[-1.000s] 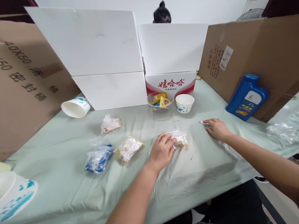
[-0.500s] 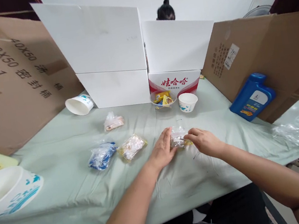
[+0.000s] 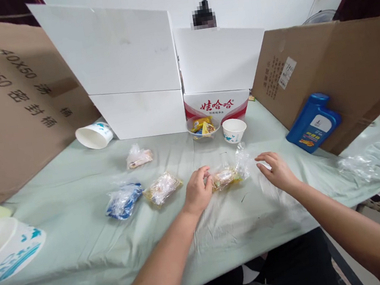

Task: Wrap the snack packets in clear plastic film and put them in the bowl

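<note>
A clear-wrapped snack packet (image 3: 225,176) with yellow edges lies on the cloth in front of me. The loose end of its clear plastic bag (image 3: 242,161) stands up at the right. Beside the packet's left end is my left hand (image 3: 197,192), fingers curved and a little apart; whether they touch the plastic I cannot tell. My right hand (image 3: 278,171) hovers to the right of the bag, fingers loosely bent, holding nothing. Left of my hands lie another yellow-edged wrapped packet (image 3: 163,189), a blue wrapped packet (image 3: 124,201) and a smaller bagged piece (image 3: 139,156).
A clear bowl of snack packets (image 3: 204,127) and a white paper cup (image 3: 234,130) stand before white boxes (image 3: 140,114). A tipped cup (image 3: 94,135), a large paper bucket (image 3: 10,248), a blue bottle (image 3: 313,122), crumpled plastic (image 3: 358,167) and cardboard boxes (image 3: 359,66) surround the cloth.
My right hand has let go of the plastic and moved right. My left hand no longer covers the packet's left side, and the bag's loose end now stands up. The view has shifted slightly.
</note>
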Demonstrator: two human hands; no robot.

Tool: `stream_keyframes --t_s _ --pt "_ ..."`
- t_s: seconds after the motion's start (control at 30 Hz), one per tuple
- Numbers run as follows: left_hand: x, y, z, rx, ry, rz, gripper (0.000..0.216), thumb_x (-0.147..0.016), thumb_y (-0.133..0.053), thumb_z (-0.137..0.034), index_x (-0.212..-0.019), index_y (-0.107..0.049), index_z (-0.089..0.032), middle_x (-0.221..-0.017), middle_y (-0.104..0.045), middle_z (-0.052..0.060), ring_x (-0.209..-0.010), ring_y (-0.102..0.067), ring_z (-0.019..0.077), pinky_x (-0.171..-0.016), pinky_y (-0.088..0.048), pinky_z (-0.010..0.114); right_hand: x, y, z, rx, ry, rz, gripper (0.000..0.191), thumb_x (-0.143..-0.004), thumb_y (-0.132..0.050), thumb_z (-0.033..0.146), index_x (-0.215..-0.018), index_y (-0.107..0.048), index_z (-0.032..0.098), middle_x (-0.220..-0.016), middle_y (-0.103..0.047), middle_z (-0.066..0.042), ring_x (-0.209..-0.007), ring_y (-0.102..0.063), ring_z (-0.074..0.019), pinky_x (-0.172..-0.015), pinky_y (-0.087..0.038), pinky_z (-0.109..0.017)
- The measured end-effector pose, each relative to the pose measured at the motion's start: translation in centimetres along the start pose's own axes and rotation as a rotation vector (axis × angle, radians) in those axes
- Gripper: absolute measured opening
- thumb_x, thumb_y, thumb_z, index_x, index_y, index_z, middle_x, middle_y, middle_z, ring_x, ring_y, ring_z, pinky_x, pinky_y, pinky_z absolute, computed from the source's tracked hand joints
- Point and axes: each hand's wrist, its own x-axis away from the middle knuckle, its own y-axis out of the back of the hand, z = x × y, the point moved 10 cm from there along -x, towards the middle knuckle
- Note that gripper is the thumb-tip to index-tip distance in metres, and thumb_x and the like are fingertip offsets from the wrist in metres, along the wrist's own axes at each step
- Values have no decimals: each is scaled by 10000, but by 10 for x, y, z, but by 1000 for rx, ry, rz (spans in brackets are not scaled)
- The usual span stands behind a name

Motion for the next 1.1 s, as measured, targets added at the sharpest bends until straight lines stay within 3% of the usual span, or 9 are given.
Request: stream_keyframes --t_s 0.23,0.37,0.43,0.53,0.7,0.83,0.93,1.03,1.1 --pt "-4 30 36 130 260 -257 416 -730 -491 -100 -1137 -502 -187 -731 -535 -27 -665 -560 133 -670 -487 256 -22 -34 63 -193 189 227 215 -952 -475 301 -1074 -629 214 -1078 -667 -105 -1022 -621 -234 -890 -521 -403" --pt "3 73 5 27 36 -512 348 -696 -474 -64 -1015 -525 -195 -826 -537 20 -760 -557 160 -699 -489 283 -27 -58 48 -129 80 324 266 -947 -451 274 -1131 -628 200 -1138 -667 -112 -1064 -626 -245 -926 -514 -418" --pt "4 72 -26 5 -203 -439 236 -731 -463 -52 -896 -532 -207 -840 -566 30 -800 -574 167 -728 -491 289 -30 -64 41 -93 47 341 310 -951 -446 282 -1196 -610 186 -1216 -644 -126 -1150 -589 -260 -992 -476 -440" --pt "5 35 -50 -56 -389 -100 231 -778 -433 -29 -836 -564 -211 -844 -640 30 -798 -612 164 -738 -496 284 -32 -72 36 -51 10 397 370 -955 -455 325 -1266 -581 169 -1301 -603 -136 -1226 -538 -275 -1043 -430 -452" --pt "2 -14 -14 -434 -173 190 346 -885 -482 -166 -1220 -569 -161 -1262 -617 145 -1215 -526 319 -1032 -366 519 -33 -83 29 -27 -84 522 412 -945 -483 372 -1286 -582 161 -1240 -644 -138 -1123 -605 -269 -945 -486 -406" --pt "-3 -9 0 -553 -52 205 331 -878 -544 -223 -1194 -607 -150 -1042 -677 136 -1044 -590 315 -1016 -353 548 -31 -80 31 -46 -79 534 283 -885 -562 222 -1144 -671 193 -1019 -722 -80 -939 -658 -225 -841 -514 -350" --pt "-8 10 -18 -493 -109 113 167 -848 -548 -153 -935 -686 -192 -882 -666 84 -915 -599 263 -952 -408 470 -30 -53 49 -72 57 361 214 -897 -524 168 -1002 -707 208 -932 -721 -75 -908 -637 -219 -829 -500 -364" --pt "-10 32 -42 -364 -188 77 158 -804 -532 -91 -775 -646 -197 -898 -679 63 -958 -598 242 -976 -392 444 -18 -15 77 -76 245 198 183 -900 -520 175 -928 -696 215 -1031 -703 -95 -1067 -587 -268 -903 -457 -440" --pt "-6 31 -57 -240 -248 246 157 -755 -537 -72 -752 -619 -205 -960 -699 36 -1064 -587 238 -1016 -370 430 -5 0 94 -89 330 235 154 -872 -538 162 -894 -679 219 -1145 -671 -92 -1229 -502 -307 -996 -390 -506"
